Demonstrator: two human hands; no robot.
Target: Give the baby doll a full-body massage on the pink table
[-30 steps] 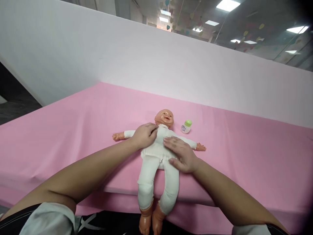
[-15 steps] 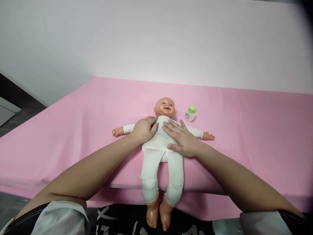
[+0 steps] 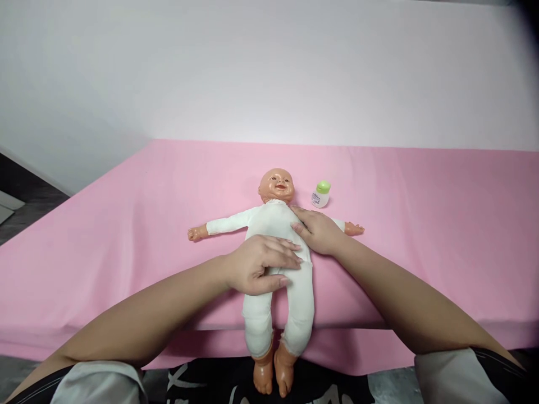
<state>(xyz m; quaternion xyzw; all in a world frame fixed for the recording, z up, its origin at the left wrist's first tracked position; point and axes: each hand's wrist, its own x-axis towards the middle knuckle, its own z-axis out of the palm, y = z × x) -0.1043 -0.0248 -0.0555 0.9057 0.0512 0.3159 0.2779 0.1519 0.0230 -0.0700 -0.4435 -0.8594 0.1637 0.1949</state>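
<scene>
A baby doll [image 3: 273, 220] with a white cloth body lies on its back, head away from me and arms spread to the sides. Across its lower belly and hips rests my left hand [image 3: 266, 264], fingers stretched out and a little apart, thumb toward me. My right hand [image 3: 320, 230] lies at the doll's chest and shoulder on the right, its fingertips near the neck and its thumb on the chest. Neither hand grips anything. A small clear bottle with a green cap [image 3: 321, 194] stands right of the doll's head, just beyond my right hand.
A pink cloth [image 3: 126, 224] covers the table, and the doll's feet hang past its front edge. Behind the table rises a pale wall [image 3: 269, 73]. Dark floor shows at the far left.
My left hand has moved from the doll's shoulder down to its lower belly. My right hand has shifted from mid-chest outward to the shoulder side. The view has shifted slightly.
</scene>
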